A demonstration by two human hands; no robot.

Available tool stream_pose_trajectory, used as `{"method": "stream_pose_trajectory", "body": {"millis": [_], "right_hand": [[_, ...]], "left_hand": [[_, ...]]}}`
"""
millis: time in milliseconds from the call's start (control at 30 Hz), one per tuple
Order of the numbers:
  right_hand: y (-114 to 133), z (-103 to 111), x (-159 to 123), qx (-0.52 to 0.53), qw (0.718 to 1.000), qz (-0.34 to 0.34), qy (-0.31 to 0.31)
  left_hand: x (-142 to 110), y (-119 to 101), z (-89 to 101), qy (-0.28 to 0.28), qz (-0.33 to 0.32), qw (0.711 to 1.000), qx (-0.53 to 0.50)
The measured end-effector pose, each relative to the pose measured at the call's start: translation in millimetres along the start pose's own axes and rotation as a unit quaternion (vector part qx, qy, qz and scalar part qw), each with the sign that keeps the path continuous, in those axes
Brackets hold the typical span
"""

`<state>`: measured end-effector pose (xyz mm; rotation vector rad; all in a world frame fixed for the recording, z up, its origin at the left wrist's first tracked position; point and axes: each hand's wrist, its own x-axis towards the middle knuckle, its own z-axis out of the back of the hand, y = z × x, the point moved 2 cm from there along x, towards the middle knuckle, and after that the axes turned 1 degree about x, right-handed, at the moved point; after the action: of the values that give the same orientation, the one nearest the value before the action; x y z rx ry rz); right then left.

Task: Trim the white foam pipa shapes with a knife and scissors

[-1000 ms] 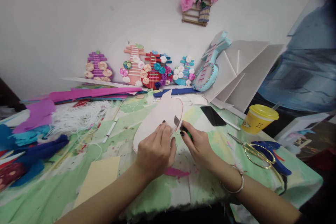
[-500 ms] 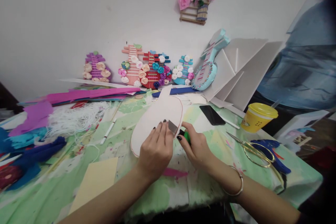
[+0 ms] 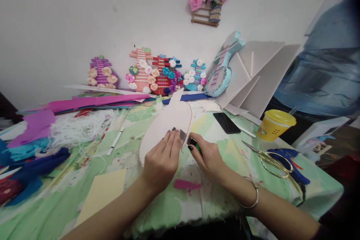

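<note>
A white lute-shaped board (image 3: pixel 165 120) with a narrow neck lies on the table, a reddish line along its edge. My left hand (image 3: pixel 163 157) rests on its lower part, fingers stretched out flat and pointing away from me. In my right hand (image 3: pixel 206 153) is a utility knife (image 3: pixel 199 146) with a green and black handle, the fingers wrapped round it. Its wide grey blade reaches the board's right edge, close beside my left fingertips. Just below my hands lies a pink scrap (image 3: pixel 187 184).
Gold-handled scissors (image 3: pixel 274 163), a black phone (image 3: pixel 226 123) and a yellow-lidded cup (image 3: pixel 277 125) are on the right. Left are a white pen (image 3: pixel 115 141), white string (image 3: pixel 83 127) and a cream sheet (image 3: pixel 102 195). Decorated lutes (image 3: pixel 161 77) and white boards (image 3: pixel 261 71) line the wall.
The board's body has shifted slightly left, its neck leaning more to the right. My left hand has moved a little left with it. The knife remains at the board's right edge.
</note>
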<state>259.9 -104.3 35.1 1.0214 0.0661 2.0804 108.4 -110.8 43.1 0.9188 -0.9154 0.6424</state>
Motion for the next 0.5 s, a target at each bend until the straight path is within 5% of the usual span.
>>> {"method": "stream_pose_trajectory", "body": {"millis": [500], "right_hand": [[-4.3, -0.5, 1.8, 0.018, 0.999, -0.032, -0.008]], "left_hand": [[-6.6, -2.6, -2.9, 0.018, -0.015, 1.000, -0.020]]}}
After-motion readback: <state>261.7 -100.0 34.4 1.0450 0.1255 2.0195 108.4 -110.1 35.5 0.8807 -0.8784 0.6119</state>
